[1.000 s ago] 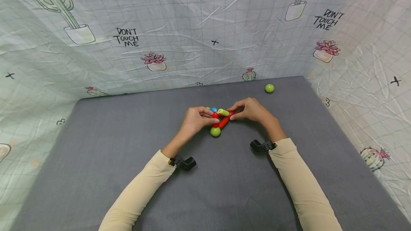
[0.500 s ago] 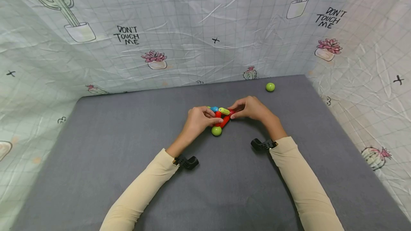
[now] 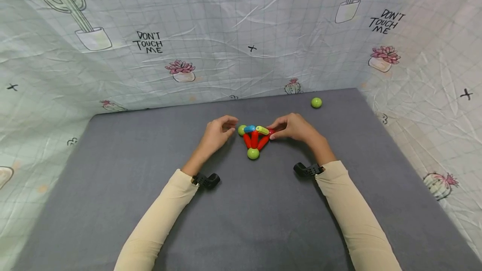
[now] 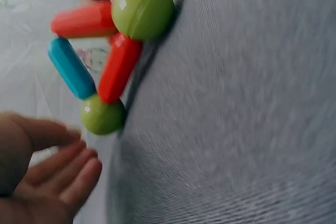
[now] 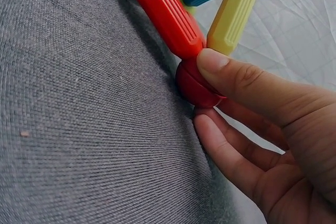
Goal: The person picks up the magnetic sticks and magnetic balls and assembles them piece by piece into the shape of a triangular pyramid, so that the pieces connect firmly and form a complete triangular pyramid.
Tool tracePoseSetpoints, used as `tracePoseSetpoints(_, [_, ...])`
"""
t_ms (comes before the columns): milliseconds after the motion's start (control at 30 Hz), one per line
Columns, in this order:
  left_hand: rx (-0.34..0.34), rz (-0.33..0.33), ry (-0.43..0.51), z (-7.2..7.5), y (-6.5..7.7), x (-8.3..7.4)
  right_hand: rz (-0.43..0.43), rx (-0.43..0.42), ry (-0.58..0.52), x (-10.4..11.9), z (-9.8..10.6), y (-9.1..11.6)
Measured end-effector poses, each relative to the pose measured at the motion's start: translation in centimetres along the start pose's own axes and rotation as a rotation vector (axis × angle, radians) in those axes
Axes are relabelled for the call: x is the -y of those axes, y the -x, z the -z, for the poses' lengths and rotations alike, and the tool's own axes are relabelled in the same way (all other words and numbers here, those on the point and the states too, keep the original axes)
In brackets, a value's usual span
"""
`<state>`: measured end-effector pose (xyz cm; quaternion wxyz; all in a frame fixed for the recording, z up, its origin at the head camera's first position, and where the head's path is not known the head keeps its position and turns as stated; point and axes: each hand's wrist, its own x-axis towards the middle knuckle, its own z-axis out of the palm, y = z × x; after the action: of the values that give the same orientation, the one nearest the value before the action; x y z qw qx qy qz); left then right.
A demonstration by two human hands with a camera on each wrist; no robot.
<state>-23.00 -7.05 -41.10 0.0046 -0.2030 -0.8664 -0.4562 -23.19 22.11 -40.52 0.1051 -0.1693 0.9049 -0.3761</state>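
A frame of coloured rods and balls stands on the table, its rods leaning up to meet at the top. Red rods (image 3: 255, 140) fan out from a green ball (image 3: 253, 153) at its near corner. A blue rod (image 4: 72, 68) rises from the left green ball (image 4: 103, 115), and a yellow-green rod (image 5: 232, 17) from a dark red ball (image 5: 198, 83). My right hand (image 3: 295, 127) pinches that red ball between thumb and fingers. Just left of the frame, my left hand (image 3: 217, 134) is apart from it, fingers loosely bent with nothing between them.
A loose green ball (image 3: 316, 102) lies near the table's back right edge. The grey table (image 3: 150, 154) meets a printed cloth (image 3: 211, 32) hanging behind it and along the sides. Each wrist wears a black camera mount (image 3: 308, 170).
My left hand has let go of the upright red rod and drawn back to the left, uncovering the left green ball and another red rod. The right hand keeps its place.
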Motion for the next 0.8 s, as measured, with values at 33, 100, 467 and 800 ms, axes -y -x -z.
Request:
tracePoseSetpoints(33, [0.039, -0.018, -0.009, -0.1, -0.2, 0.2, 0.0, 0.0, 0.0, 0.0, 0.0, 0.0])
tracePoseSetpoints(100, [0.104, -0.064, -0.025, -0.3, -0.7, 0.7, -0.001, -0.003, 0.001, -0.1, -0.1, 0.1])
tracePoseSetpoints(467, [0.078, -0.073, -0.055, -0.9, -1.7, 1.3, 0.003, -0.013, 0.007, 0.2, 0.0, 0.1])
tracePoseSetpoints(800, [0.093, 0.003, -0.093, -0.7, -1.7, 0.5, 0.014, -0.012, 0.015, 0.0, -0.1, 0.1])
